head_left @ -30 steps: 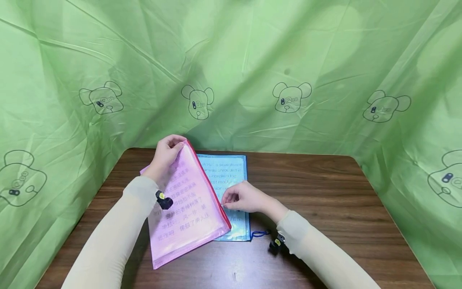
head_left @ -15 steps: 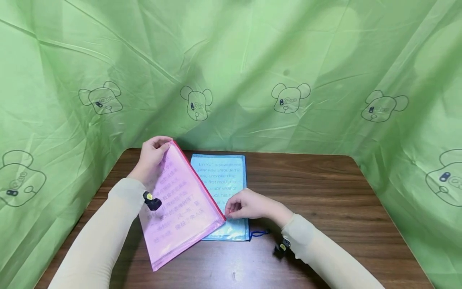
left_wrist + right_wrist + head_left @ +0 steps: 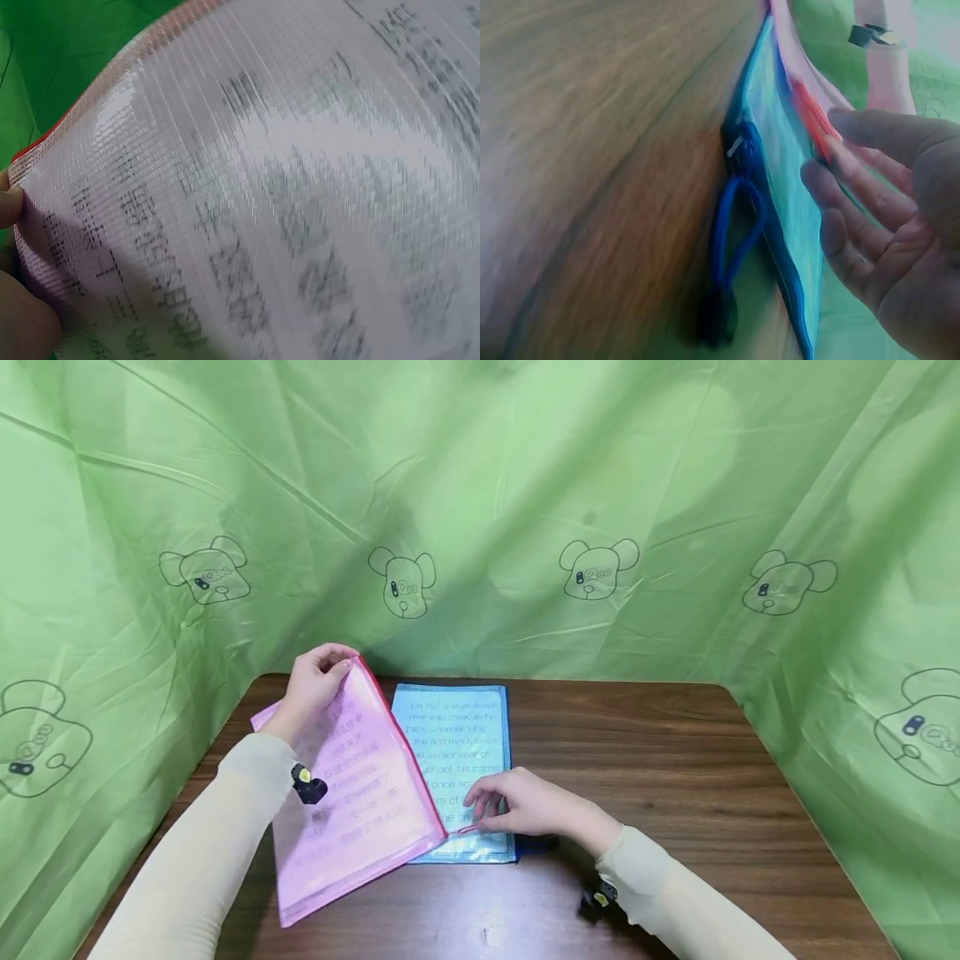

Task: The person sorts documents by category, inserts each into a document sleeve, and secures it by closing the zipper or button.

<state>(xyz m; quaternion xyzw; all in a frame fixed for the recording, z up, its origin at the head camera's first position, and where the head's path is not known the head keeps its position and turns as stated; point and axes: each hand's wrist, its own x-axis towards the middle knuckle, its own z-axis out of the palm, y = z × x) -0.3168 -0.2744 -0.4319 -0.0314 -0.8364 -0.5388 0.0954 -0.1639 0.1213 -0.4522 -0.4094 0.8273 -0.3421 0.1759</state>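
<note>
A pink mesh zip document bag (image 3: 356, 810) with a red zipper edge is held up at the left, tilted. My left hand (image 3: 313, 683) pinches its top corner; in the left wrist view the printed mesh bag (image 3: 300, 180) bulges close by, with thumb and fingertips at its edge. From the lower right corner a red pull cord (image 3: 468, 829) runs to my right hand (image 3: 528, 808). The right wrist view has this red cord (image 3: 812, 112) between thumb and fingertips. Underneath lies a blue zip document bag (image 3: 450, 735) with English print, partly covered.
The brown wooden table (image 3: 637, 760) carries both bags. Beside the blue bag's lower right corner is its dark blue cord loop (image 3: 724, 232). A green curtain (image 3: 480, 485) with bear-head drawings hangs behind and at both sides.
My left hand has drawn the pink bag leftward, uncovering more of the blue one. My right hand has moved slightly down along the zipper to its lower corner, and the red cord now shows.
</note>
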